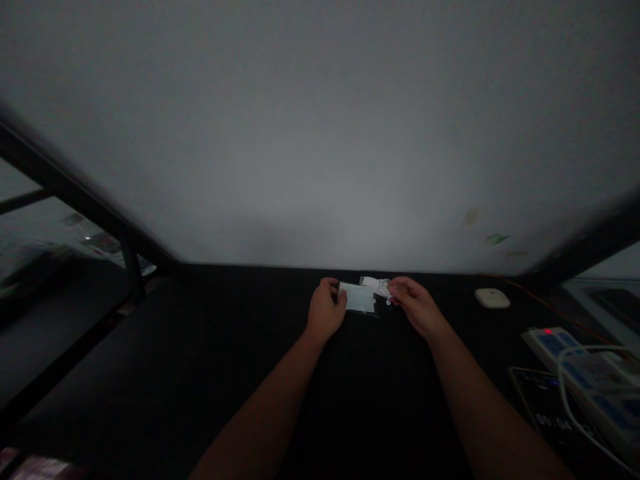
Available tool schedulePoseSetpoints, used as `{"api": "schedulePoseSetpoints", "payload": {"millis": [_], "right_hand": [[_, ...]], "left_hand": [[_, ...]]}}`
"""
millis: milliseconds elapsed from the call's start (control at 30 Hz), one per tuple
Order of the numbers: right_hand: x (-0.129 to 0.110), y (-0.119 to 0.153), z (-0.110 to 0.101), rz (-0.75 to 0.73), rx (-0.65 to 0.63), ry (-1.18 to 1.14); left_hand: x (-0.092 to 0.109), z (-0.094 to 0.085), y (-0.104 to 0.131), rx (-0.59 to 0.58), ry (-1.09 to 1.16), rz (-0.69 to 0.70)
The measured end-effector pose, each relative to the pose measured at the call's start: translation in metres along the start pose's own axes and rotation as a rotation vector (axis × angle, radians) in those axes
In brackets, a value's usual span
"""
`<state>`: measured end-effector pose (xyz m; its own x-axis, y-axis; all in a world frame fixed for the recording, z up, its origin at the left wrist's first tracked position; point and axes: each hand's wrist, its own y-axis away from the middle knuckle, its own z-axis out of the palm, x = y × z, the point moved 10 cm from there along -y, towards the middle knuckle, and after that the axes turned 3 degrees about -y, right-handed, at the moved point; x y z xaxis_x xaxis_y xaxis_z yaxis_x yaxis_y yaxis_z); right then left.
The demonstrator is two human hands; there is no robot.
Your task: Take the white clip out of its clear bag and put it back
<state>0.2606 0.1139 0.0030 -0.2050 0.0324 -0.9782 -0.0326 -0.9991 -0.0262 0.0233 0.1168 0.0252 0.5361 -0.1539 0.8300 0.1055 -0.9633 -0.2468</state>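
Observation:
Near the back of the black desk, my left hand grips the left end of a pale flat rectangle between thumb and fingers. A dark or clear border shows along its lower edge, like a sleeve. My right hand is closed in a pinch on a small white item with a rounded, loop-like end. This white item lies just behind and to the right of the rectangle, partly overlapping it. Dim light hides its exact kind. A tiny white spot shows below my right fingertips.
A white rounded case sits at the back right. Nearer stands a power strip with a red light and a white cable. A phone displaying a timer lies beside it. The grey wall rises behind the desk.

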Motion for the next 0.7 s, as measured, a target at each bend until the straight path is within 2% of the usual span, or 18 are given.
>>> {"api": "schedulePoseSetpoints", "payload": {"millis": [133, 200, 333, 467, 700], "right_hand": [[0.001, 0.003, 0.014, 0.039, -0.074, 0.035], [0.002, 0.004, 0.019, 0.060, -0.102, 0.041], [0.003, 0.005, 0.023, 0.070, -0.130, 0.056], [0.002, 0.004, 0.022, 0.061, -0.133, 0.057], [0.005, 0.002, 0.019, 0.048, -0.144, 0.039]], "left_hand": [[0.016, -0.009, 0.000, 0.063, -0.060, 0.120], [0.023, -0.003, 0.002, -0.007, -0.011, 0.163], [0.030, 0.017, 0.008, -0.216, 0.116, 0.156], [0.030, 0.025, 0.010, -0.291, 0.186, 0.159], [0.019, 0.027, 0.003, -0.277, 0.274, 0.112]]}}
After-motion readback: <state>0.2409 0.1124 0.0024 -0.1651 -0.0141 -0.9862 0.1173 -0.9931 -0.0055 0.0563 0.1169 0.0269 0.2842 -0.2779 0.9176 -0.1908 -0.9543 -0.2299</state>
